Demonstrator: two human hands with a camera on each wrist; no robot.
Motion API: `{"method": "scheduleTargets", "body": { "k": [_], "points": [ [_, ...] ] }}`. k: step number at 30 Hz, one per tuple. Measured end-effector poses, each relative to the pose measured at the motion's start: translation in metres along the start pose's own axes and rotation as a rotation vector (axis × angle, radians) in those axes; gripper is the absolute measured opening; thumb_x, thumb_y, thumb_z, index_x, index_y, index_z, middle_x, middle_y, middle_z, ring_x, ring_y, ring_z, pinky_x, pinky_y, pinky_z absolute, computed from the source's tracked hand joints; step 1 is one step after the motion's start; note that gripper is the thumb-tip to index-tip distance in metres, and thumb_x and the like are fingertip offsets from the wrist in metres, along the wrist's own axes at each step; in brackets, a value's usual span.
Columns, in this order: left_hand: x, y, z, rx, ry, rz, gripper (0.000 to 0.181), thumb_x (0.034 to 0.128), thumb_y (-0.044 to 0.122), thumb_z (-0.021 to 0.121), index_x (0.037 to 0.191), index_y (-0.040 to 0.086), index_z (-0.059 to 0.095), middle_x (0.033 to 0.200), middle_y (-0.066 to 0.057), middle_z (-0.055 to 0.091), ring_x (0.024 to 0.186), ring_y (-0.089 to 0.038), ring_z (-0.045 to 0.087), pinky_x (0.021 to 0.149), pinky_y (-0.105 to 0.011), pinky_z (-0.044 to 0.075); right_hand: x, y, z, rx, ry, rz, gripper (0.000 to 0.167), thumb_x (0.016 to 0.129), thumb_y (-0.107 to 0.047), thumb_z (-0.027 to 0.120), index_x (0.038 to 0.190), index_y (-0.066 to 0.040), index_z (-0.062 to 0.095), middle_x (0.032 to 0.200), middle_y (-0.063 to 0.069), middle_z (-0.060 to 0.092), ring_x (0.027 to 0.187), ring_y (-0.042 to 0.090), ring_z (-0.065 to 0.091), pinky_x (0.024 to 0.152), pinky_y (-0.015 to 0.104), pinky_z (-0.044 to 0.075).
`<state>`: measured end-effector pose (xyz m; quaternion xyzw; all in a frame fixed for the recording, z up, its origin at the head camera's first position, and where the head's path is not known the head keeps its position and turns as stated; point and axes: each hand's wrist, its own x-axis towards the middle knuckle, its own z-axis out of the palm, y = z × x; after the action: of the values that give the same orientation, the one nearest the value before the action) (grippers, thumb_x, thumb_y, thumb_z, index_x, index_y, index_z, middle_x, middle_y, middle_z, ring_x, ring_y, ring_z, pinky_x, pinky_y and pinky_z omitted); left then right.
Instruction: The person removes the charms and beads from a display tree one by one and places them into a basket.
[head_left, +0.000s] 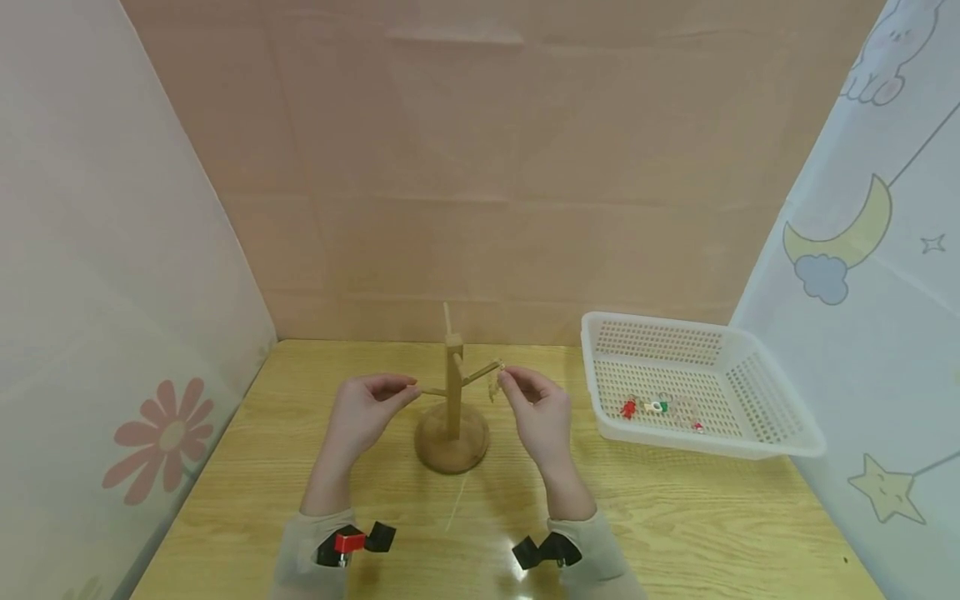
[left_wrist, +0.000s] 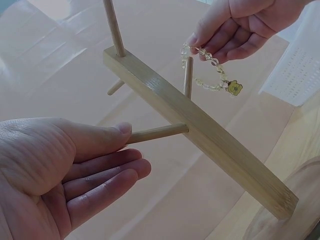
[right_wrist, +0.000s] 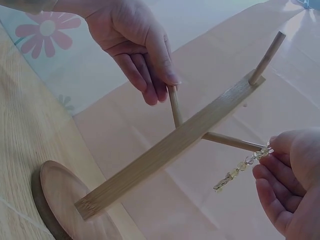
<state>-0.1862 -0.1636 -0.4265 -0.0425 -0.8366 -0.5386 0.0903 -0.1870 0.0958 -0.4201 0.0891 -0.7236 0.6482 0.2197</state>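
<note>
A wooden peg stand [head_left: 453,392] with a round base [head_left: 468,450] stands upright on the table. My left hand [head_left: 367,412] pinches the tip of one peg [left_wrist: 157,134] between thumb and forefinger, its other fingers loosely bent. On the other side, my right hand [head_left: 542,412] pinches a bracelet of clear yellowish beads [right_wrist: 242,165] at the end of another peg [right_wrist: 232,141]. The bracelet hangs down around that peg's tip in the left wrist view, with a small yellow charm [left_wrist: 234,88] on it.
A white perforated basket [head_left: 772,446] sits at the right of the table. Inside lie several small trinkets, among them a red one [head_left: 628,408] and a green and white one [head_left: 660,407]. Patterned cloth walls flank the wooden table [head_left: 247,500], and a plain cloth hangs behind.
</note>
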Motion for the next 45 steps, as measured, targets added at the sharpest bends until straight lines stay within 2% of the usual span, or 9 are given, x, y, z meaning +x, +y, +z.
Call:
{"method": "scheduleTargets", "body": {
  "k": [8,15,21,27,35,37,42,43,45],
  "points": [
    [0.0,0.0,0.001,-0.013,0.004,-0.008,0.016,0.0975,0.017,0.083,0.109,0.006,0.084,0.108,-0.008,0.081,0.103,-0.026,0.077,0.089,-0.039,0.066,0.003,0.013,-0.002,-0.021,0.022,0.007,0.008,0.098,0.0,0.078,0.104,0.005,0.08,0.096,0.017,0.08,0.083,0.036,0.075,0.071,0.013,0.057],
    [-0.001,0.002,-0.001,-0.034,0.0,-0.014,0.022,0.0963,0.024,0.085,0.11,0.007,0.084,0.108,-0.007,0.081,0.102,-0.025,0.077,0.084,-0.026,0.063,0.004,0.006,-0.005,0.015,0.019,0.005,0.008,0.097,0.003,0.077,0.103,0.008,0.079,0.095,0.021,0.079,0.076,0.007,0.07,0.067,0.011,0.055],
    [-0.001,0.002,-0.001,-0.032,0.002,-0.006,0.023,0.0964,0.025,0.085,0.11,0.007,0.084,0.108,-0.008,0.081,0.103,-0.025,0.077,0.085,-0.026,0.063,0.005,0.001,-0.009,0.034,0.006,-0.005,0.009,0.098,0.004,0.076,0.103,0.011,0.078,0.096,0.023,0.078,0.077,0.001,0.07,0.07,0.012,0.058],
    [0.0,0.0,-0.001,-0.011,0.006,-0.005,0.023,0.0958,0.027,0.085,0.109,0.009,0.085,0.107,-0.006,0.081,0.102,-0.025,0.077,0.085,-0.032,0.065,0.005,0.001,-0.012,0.039,0.019,-0.01,0.009,0.098,0.002,0.076,0.103,0.01,0.078,0.095,0.022,0.079,0.077,0.004,0.07,0.07,0.013,0.058],
    [0.0,-0.001,-0.002,0.016,0.004,-0.009,0.019,0.0967,0.026,0.084,0.109,0.011,0.085,0.105,-0.004,0.081,0.1,-0.023,0.076,0.082,-0.032,0.063,0.006,0.001,-0.013,0.058,0.035,0.014,0.009,0.098,0.002,0.077,0.103,0.009,0.078,0.096,0.023,0.078,0.079,0.005,0.072,0.072,0.014,0.059],
    [0.0,-0.001,-0.002,0.021,0.005,-0.011,0.018,0.0969,0.025,0.084,0.109,0.011,0.085,0.104,-0.004,0.081,0.1,-0.023,0.076,0.082,-0.031,0.062,0.006,0.001,-0.014,0.064,0.038,0.029,0.009,0.098,0.002,0.077,0.103,0.01,0.078,0.096,0.024,0.078,0.081,0.011,0.074,0.072,0.014,0.059],
    [0.0,-0.001,-0.002,0.028,0.008,-0.007,0.019,0.0968,0.024,0.084,0.109,0.009,0.085,0.104,-0.005,0.081,0.099,-0.024,0.076,0.081,-0.031,0.062,0.007,0.0,-0.017,0.063,0.036,0.04,0.011,0.099,0.002,0.076,0.105,0.01,0.078,0.099,0.024,0.078,0.089,0.04,0.075,0.074,0.015,0.06],
    [0.0,-0.001,-0.002,0.028,0.007,-0.009,0.019,0.0967,0.025,0.084,0.108,0.01,0.085,0.104,-0.004,0.081,0.099,-0.024,0.076,0.081,-0.031,0.062,0.007,0.0,-0.018,0.062,0.037,0.037,0.011,0.099,0.002,0.076,0.105,0.011,0.078,0.099,0.024,0.078,0.09,0.044,0.075,0.075,0.015,0.06],
    [0.001,-0.001,-0.002,0.029,0.005,-0.01,0.02,0.0966,0.026,0.085,0.108,0.01,0.085,0.104,-0.004,0.081,0.1,-0.023,0.076,0.082,-0.031,0.062,0.008,-0.001,-0.02,0.05,0.046,0.026,0.011,0.098,0.002,0.076,0.105,0.011,0.078,0.099,0.024,0.078,0.088,0.042,0.075,0.074,0.014,0.06]
  ]
}}
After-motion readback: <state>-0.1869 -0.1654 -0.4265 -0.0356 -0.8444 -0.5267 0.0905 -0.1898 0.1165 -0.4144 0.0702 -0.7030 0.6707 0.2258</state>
